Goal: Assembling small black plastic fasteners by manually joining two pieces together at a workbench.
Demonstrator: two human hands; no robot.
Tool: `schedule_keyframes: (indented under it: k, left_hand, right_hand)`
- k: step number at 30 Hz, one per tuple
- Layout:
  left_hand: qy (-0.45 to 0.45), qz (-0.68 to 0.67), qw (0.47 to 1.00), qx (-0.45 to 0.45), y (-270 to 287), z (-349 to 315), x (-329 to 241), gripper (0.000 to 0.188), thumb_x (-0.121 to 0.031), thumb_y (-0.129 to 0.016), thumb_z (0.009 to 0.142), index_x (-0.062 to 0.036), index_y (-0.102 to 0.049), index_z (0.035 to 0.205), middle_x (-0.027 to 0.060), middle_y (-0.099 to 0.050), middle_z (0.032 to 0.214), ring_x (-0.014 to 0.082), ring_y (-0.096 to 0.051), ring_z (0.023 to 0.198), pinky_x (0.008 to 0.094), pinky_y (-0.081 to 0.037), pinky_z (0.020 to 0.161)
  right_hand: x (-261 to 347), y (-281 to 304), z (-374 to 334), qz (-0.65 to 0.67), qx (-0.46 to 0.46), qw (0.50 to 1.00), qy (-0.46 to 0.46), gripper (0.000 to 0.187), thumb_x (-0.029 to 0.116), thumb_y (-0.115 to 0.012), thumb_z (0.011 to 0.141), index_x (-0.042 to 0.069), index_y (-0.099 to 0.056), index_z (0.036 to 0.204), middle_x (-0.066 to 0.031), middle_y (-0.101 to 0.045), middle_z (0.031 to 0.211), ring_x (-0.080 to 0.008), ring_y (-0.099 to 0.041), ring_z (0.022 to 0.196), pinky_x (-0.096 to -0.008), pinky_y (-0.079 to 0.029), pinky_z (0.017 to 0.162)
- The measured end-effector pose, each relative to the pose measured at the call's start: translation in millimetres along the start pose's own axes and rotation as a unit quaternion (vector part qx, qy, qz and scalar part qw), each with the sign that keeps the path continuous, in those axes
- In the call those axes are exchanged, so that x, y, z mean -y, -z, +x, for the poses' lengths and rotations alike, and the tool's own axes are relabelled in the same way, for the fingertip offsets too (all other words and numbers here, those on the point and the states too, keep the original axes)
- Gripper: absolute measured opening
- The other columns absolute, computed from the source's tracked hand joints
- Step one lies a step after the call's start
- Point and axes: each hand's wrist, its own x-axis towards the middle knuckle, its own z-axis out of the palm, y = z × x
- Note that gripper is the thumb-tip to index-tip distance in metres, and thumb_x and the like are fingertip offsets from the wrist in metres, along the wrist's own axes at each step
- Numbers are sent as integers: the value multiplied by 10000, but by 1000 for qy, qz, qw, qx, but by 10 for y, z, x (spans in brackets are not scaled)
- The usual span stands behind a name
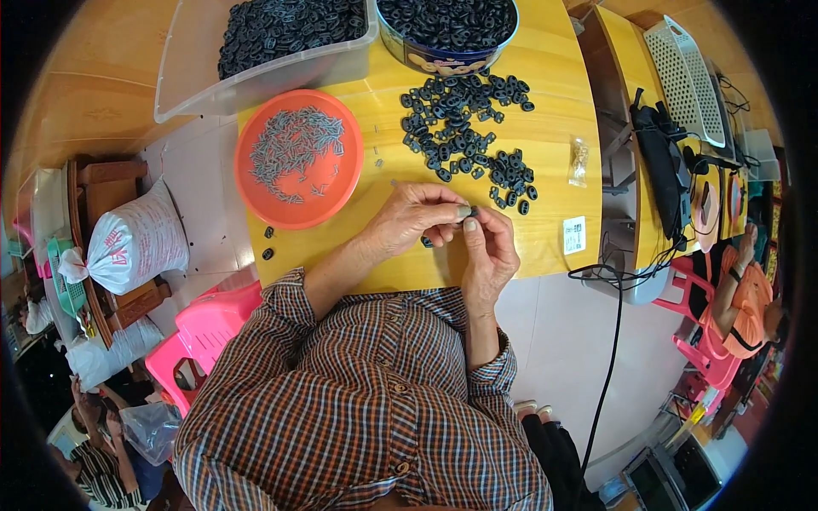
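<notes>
My left hand (416, 216) and my right hand (492, 255) meet above the near part of the yellow table. Their thumbs and fingertips pinch one small black part (473, 210), mostly hidden by the fingers. A thin grey pin (394, 183) pokes out beside my left knuckles. Under the hands, another black piece (427, 242) lies on the tabletop. To the left sits a round orange-red plate (247, 183) scattered with small grey metal pins (294, 145). Beyond my hands spreads a pile of black oval two-holed pieces (456, 128).
A clear plastic bin (175, 81) and a round tin (447, 61), both full of black pieces, stand at the back. A small clear packet (579, 162) and a white label (574, 235) lie right. Pink chairs (213, 328), white sacks (141, 238) and other people surround the table.
</notes>
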Motion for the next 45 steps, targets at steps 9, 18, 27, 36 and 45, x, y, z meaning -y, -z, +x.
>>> schedule_keyframes:
  k: [9, 18, 27, 36, 45]
  left_hand:
    - [-73, 12, 996, 58, -61, -38, -4, 226, -35, -623, 856, 7, -624, 1078, 35, -630, 789, 112, -640, 686, 233, -538, 629]
    - [-159, 100, 982, 24, -53, -20, 50, 295, 30, -605, 840, -15, -611, 1131, 18, -593, 869, 77, -608, 763, 226, -529, 711]
    - [-147, 87, 985, 11, -41, 1, 75, 293, 32, -624, 824, -17, -617, 1112, -12, -581, 839, 44, -575, 751, 193, -497, 669]
    - [-120, 85, 989, 14, 56, 48, 144, 312, 37, -628, 824, -23, -606, 1130, 15, -640, 914, 70, -605, 824, 223, -508, 745]
    - [-165, 97, 981, 29, -15, 14, 69, 296, 6, -632, 839, -30, -619, 1133, 15, -646, 931, 74, -602, 862, 215, -500, 779]
  right_hand:
    - [-11, 49, 91, 168, -77, 977, -111, 77, 61, -590, 891, 1, -604, 938, -47, -612, 878, -95, -551, 786, -248, -461, 750]
    - [-2, 144, 69, 188, -57, 972, -128, 71, 60, -587, 888, -9, -599, 884, -49, -617, 808, -97, -555, 701, -221, -450, 701]
    - [57, 101, 50, 185, -46, 968, -162, 67, 59, -575, 885, -2, -582, 858, -69, -625, 800, -108, -564, 683, -225, -458, 659]
    - [108, 65, 39, 203, -47, 967, -148, 52, 43, -569, 883, 3, -603, 889, -131, -642, 986, -117, -583, 723, -249, -487, 719]
    - [86, 102, 22, 222, -33, 968, -115, 60, -2, -566, 875, -24, -610, 909, -150, -647, 992, -135, -613, 745, -275, -518, 734]
